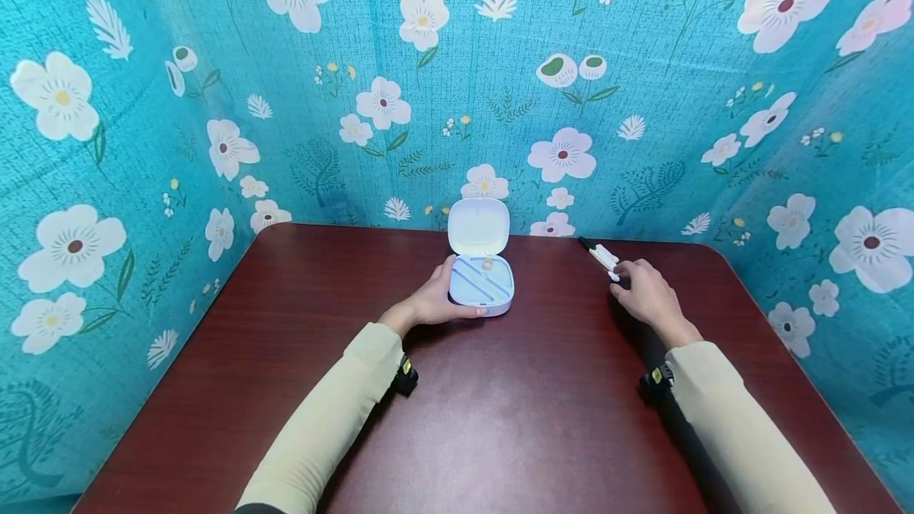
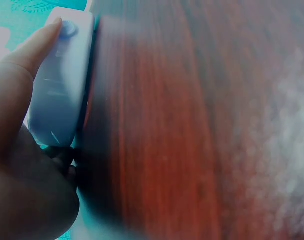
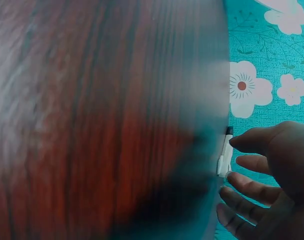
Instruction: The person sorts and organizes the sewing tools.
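Note:
My left hand (image 1: 434, 297) grips a small white-lilac hinged case (image 1: 482, 284) from its left side. Its thumb lies along the front wall, with the thumb tip at a round catch (image 2: 68, 30) in the left wrist view. The case's lid (image 1: 478, 227) stands raised at the back. Slanting grooves mark the inside, and a small gold-coloured piece (image 1: 488, 264) sits near the hinge. Off to the right, my right hand (image 1: 648, 292) hovers with loosely bent, parted fingers close to some slim white items (image 1: 605, 255), one with a black end. In the right wrist view these white items (image 3: 224, 159) appear just beyond the fingertips.
Both hands are over a dark red-brown wooden table (image 1: 500, 419). A blue flowered cloth (image 1: 457, 101) hangs behind the table and along both sides. Small black devices (image 1: 405, 376) are strapped at both wrists over light sleeves.

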Tool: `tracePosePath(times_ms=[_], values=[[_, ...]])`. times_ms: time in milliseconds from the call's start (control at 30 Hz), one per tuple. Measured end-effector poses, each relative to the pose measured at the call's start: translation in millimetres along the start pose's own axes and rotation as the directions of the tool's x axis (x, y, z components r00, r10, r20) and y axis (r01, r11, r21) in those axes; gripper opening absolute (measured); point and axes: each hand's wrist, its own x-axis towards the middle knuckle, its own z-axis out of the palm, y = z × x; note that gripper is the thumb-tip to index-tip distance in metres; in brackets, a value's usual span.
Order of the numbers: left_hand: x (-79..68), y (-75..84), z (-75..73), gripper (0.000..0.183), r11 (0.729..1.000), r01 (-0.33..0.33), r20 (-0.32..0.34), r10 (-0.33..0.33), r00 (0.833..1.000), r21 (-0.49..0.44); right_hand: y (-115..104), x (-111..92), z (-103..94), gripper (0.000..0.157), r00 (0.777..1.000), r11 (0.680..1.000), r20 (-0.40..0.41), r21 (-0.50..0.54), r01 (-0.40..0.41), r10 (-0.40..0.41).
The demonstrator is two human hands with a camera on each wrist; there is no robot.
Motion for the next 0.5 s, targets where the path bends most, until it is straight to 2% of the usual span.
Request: tracePosePath(times_ms=[200,333,500], values=[[-1.9,1.9,0.4,0.123,1.0,-0.002,0.003,0.002,1.0,-0.004,2.0,3.1,5.9,0.042,0.997,0.995,0.038,0.082,-0.064,0.061],[-3.2,2.8,0.0,0.122,1.0,-0.002,0.001,0.002,1.0,-0.022,3.0,6.9,9.5,0.04,0.997,0.991,0.034,0.113,-0.077,0.073],[2.3,-2.3,1.2,0.123,1.0,0.004,0.001,-0.004,1.0,-0.022,3.0,12.6,10.7,0.038,0.996,0.985,0.039,0.146,-0.088,0.083]])
